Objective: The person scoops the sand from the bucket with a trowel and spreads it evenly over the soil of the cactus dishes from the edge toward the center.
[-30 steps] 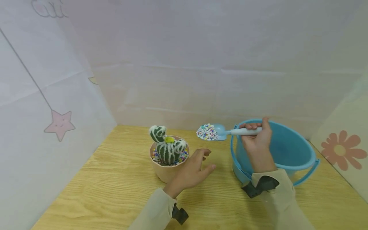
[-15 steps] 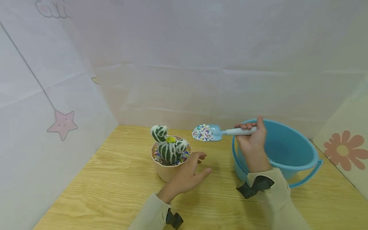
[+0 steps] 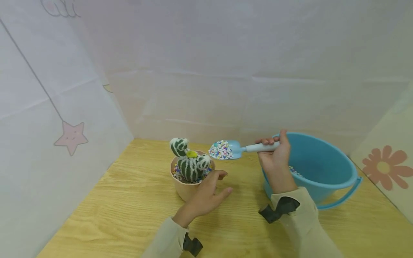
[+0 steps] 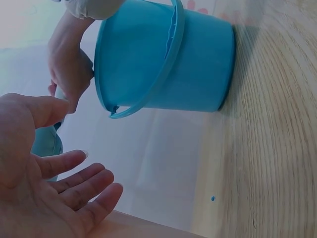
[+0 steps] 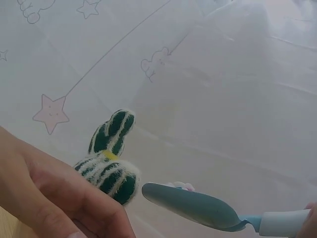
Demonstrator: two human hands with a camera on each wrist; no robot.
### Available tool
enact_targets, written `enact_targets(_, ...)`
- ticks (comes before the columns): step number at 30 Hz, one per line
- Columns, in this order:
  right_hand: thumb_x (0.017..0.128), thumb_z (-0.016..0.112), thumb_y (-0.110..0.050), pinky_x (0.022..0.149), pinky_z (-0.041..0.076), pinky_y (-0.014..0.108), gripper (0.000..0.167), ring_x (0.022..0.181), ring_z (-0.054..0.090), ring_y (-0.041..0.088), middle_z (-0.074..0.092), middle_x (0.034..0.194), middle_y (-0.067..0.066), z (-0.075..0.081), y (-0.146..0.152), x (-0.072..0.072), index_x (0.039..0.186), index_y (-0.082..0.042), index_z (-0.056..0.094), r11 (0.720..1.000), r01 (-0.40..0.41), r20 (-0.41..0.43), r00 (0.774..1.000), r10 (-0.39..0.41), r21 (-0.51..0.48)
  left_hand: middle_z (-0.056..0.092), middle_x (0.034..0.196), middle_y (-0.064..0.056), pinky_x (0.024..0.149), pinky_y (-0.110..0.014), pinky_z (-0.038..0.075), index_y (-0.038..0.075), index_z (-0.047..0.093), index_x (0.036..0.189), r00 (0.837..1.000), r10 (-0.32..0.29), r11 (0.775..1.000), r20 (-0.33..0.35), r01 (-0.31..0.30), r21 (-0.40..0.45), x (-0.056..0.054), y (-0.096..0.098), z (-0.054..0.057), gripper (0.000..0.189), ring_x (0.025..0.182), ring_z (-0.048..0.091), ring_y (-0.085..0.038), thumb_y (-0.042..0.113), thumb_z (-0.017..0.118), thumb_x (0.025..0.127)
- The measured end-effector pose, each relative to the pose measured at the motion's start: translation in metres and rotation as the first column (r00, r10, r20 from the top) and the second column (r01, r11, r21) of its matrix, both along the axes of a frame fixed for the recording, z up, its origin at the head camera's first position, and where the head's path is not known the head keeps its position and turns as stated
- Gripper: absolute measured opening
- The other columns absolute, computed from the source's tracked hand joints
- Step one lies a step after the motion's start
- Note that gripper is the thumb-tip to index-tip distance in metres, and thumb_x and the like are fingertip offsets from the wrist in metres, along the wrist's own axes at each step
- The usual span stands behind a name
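Note:
My right hand (image 3: pixel 275 163) grips the white handle of a light-blue scoop (image 3: pixel 237 149). Small multicoloured pebbles (image 3: pixel 221 150) are heaped in the scoop's front part, held level just right of a green, white-striped cactus (image 3: pixel 190 168). The cactus stands in a peach pot (image 3: pixel 184 190) with more coloured pebbles around its base. My left hand (image 3: pixel 205 197) is beside the pot's right side, fingers relaxed and thumb apart, holding nothing; whether it touches the pot I cannot tell. In the right wrist view the scoop (image 5: pixel 193 204) appears from the side, its tip close to the cactus (image 5: pixel 119 183).
A blue bucket (image 3: pixel 322 179) with pebbles at its bottom stands on the right, its handle (image 3: pixel 343 199) hanging down at the side. A single blue pebble (image 4: pixel 213 198) lies on the wooden table (image 3: pixel 106 215). Pale printed sheets (image 3: pixel 193 53) enclose the back and sides.
My right hand has carried the loaded scoop leftward, away from the bucket and up to the cactus. The left hand has shifted slightly left and stays beside the pot.

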State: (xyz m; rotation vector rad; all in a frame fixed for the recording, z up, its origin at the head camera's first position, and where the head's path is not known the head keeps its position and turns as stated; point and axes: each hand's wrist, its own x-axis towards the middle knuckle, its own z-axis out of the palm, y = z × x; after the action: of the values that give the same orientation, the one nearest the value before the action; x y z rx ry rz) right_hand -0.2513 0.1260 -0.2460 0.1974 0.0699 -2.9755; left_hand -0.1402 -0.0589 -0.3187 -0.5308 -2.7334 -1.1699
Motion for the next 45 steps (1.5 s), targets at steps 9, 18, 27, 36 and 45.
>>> enact_targets(9, 0.098, 0.047, -0.037, 0.064, 0.036, 0.031, 0.048, 0.047, 0.037, 0.020, 0.037, 0.052, 0.006, -0.002, 0.002, -0.002, 0.062, -0.006, 0.039, 0.997, -0.079, -0.049, 0.996, 0.080, 0.025, 0.050, 0.128, -0.014, 0.099, -0.046, 0.044, 0.003, 0.049, 0.127, 0.998, 0.055, 0.998, -0.041, -0.055, -0.001, 0.000, 0.010, 0.000, 0.037, 0.121, 0.050, -0.029, 0.027, 0.052, 0.099)
enact_targets(18, 0.099, 0.046, -0.036, 0.063, 0.036, 0.030, 0.046, 0.048, 0.038, 0.019, 0.038, 0.052, 0.005, -0.004, -0.001, -0.003, 0.064, -0.007, 0.040, 0.994, -0.067, -0.068, 0.995, 0.073, 0.087, 0.049, 0.127, -0.013, 0.098, -0.046, 0.044, 0.004, 0.054, 0.119, 0.990, 0.117, 0.993, -0.076, -0.117, -0.004, -0.003, 0.018, -0.003, 0.028, 0.119, 0.051, -0.030, 0.023, 0.053, 0.099)
enact_targets(27, 0.099, 0.046, -0.036, 0.065, 0.035, 0.030, 0.046, 0.048, 0.038, 0.019, 0.038, 0.052, 0.005, -0.016, -0.005, -0.004, 0.063, -0.008, 0.038, 0.989, -0.101, -0.046, 0.993, 0.107, 0.106, 0.050, 0.127, -0.015, 0.098, -0.045, 0.045, 0.004, 0.057, 0.115, 0.983, 0.154, 0.987, -0.097, -0.157, -0.023, -0.002, 0.022, -0.004, 0.025, 0.119, 0.051, -0.029, 0.023, 0.053, 0.098)
enact_targets(36, 0.098, 0.048, -0.035, 0.065, 0.035, 0.031, 0.047, 0.048, 0.038, 0.020, 0.039, 0.051, 0.006, -0.032, -0.006, -0.004, 0.062, -0.008, 0.040, 0.988, -0.137, 0.005, 0.991, 0.137, 0.068, 0.055, 0.123, -0.008, 0.096, -0.042, 0.047, 0.006, 0.057, 0.119, 0.983, 0.160, 0.987, -0.090, -0.162, -0.017, 0.007, 0.020, -0.009, 0.027, 0.116, 0.054, -0.023, 0.022, 0.054, 0.098)
enact_targets(45, 0.099, 0.047, -0.036, 0.062, 0.037, 0.031, 0.049, 0.046, 0.040, 0.020, 0.040, 0.049, 0.006, -0.039, -0.005, -0.007, 0.060, -0.007, 0.040, 0.988, -0.134, -0.008, 0.991, 0.135, 0.072, 0.053, 0.129, -0.013, 0.099, -0.049, 0.044, 0.005, 0.053, 0.123, 0.989, 0.147, 0.987, -0.005, -0.146, 0.072, 0.021, 0.008, -0.013, 0.031, 0.124, 0.048, -0.030, 0.025, 0.052, 0.099)
